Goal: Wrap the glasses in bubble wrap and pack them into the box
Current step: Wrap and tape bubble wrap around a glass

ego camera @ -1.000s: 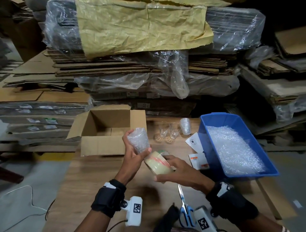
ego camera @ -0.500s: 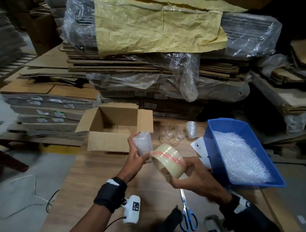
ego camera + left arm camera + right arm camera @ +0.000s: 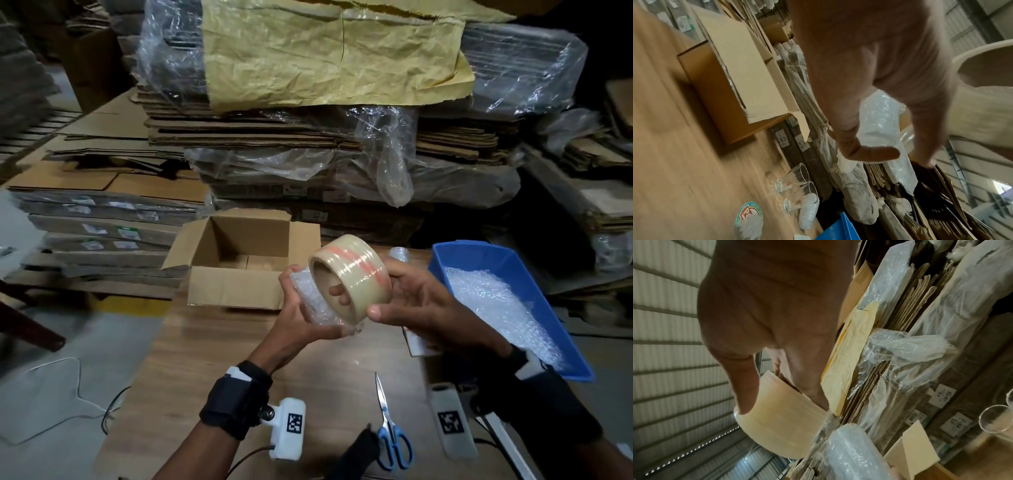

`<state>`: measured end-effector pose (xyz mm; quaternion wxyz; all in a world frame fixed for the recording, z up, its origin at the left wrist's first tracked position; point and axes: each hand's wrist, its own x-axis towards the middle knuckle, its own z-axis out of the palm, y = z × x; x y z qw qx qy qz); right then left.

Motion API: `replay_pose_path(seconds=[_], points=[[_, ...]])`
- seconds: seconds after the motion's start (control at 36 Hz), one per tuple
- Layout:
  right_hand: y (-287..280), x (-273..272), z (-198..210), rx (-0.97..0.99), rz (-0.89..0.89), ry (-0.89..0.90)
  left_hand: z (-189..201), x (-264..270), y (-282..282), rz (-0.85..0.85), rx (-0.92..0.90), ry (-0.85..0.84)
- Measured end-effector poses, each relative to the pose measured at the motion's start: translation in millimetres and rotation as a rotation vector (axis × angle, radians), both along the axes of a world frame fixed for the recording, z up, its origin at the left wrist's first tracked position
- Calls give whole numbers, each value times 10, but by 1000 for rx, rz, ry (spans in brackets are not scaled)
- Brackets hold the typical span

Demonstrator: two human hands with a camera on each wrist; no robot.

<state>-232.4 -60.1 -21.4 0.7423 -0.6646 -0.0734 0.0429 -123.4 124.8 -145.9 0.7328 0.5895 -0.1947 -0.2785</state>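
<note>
Wrapped glass (image 3: 310, 301) seemingly half behind tape roll (image 3: 349, 281)

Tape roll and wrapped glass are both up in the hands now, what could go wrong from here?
1. The left hand alone holds the wrapped glass above the table; tugging the tape roll in the right hand could loosen that hold.
2. Two bare glasses stand unwrapped beyond; a swinging hand might topple them.

Your tape roll (image 3: 349, 279) shiny clear plastic, your wrapped glass (image 3: 310, 301) in bumpy bubble wrap, brown matt cardboard box (image 3: 236, 287), smooth wood table (image 3: 212, 370), glossy blue plastic bin (image 3: 513, 270), crinkly yellow paper (image 3: 329, 54), scissors (image 3: 388, 431) with shiny metal blades.
</note>
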Motion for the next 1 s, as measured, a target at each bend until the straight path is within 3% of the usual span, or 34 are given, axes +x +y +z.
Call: replay_pose_path(seconds=[0.19,0.44,0.67,1.0], points=[[64,100,-24,-24,-35,-64,30,3,31,-22,79,-19],[161,211,-41,-100,-176,-195,-99,-40,151,-193,227,128],[74,406,47,-248,-235,-312,-159,-176,194,-304,216,104],[-107,631,-267,-264,-308,-255,-54,-270,185,-377,147,36]])
